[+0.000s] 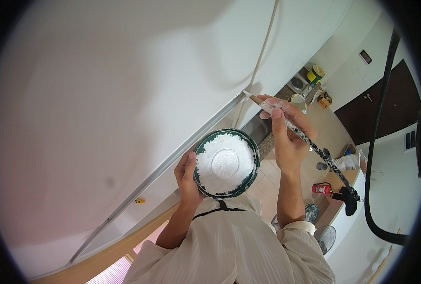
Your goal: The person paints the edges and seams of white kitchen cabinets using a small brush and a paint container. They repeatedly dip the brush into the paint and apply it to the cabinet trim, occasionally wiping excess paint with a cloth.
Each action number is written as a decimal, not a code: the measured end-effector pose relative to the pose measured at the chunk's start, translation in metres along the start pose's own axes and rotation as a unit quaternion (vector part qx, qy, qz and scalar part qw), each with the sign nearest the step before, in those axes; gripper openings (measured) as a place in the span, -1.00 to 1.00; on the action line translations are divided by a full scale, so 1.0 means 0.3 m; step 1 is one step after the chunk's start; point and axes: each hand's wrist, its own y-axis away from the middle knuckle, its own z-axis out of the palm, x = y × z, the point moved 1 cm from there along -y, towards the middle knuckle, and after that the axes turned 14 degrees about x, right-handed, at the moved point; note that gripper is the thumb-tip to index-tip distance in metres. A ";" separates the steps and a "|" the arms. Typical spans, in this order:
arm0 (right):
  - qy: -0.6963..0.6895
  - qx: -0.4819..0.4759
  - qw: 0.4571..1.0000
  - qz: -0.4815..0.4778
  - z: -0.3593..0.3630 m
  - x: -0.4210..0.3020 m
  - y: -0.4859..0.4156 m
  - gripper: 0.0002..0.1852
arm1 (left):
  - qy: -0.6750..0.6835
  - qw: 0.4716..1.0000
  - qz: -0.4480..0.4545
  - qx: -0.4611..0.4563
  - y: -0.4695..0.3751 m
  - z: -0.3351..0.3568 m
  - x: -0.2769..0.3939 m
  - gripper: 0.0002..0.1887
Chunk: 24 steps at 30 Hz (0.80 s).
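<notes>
My left hand point(186, 179) grips the left edge of a round dark green bucket lid point(256, 158), which faces up with white paint point(226, 163) spread over most of it. Between the thumb and fingers of my right hand point(289, 133) is a slim paintbrush point(301, 134), its long handle spattered black and white. The pointed white bristles are at the upper end of a grey metal trim strip point(185, 147) along the edge of a white panel point(135, 92). Whether they touch it I cannot tell. A pale cord point(266, 39) runs up from close by the brush tip. White smears mark my right fingers.
Below at right are a cooktop point(298, 83), a yellow-green bucket point(316, 74), a white bucket point(299, 102), a red fire extinguisher point(321, 188) and a fan point(326, 237). A dark door point(381, 101) stands beyond. A black cable-like loop point(373, 127) crosses the right side.
</notes>
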 end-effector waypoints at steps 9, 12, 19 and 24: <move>0.000 -0.016 1.000 -0.011 0.011 -0.015 0.012 -0.85 | 0.010 1.000 -0.013 0.019 -0.008 0.000 0.001 -0.72; 0.010 0.005 1.000 -0.002 0.014 -0.019 0.012 -0.85 | 0.010 1.000 -0.019 0.016 -0.005 0.001 0.004 -0.72; -0.006 -0.012 1.000 0.023 0.026 -0.046 0.015 -0.89 | 0.005 1.000 -0.007 0.016 -0.007 -0.002 0.004 -0.72; 0.019 -0.054 0.997 -0.054 0.018 -0.029 0.009 -0.92 | 0.008 1.000 -0.009 0.018 -0.009 0.000 0.004 -0.72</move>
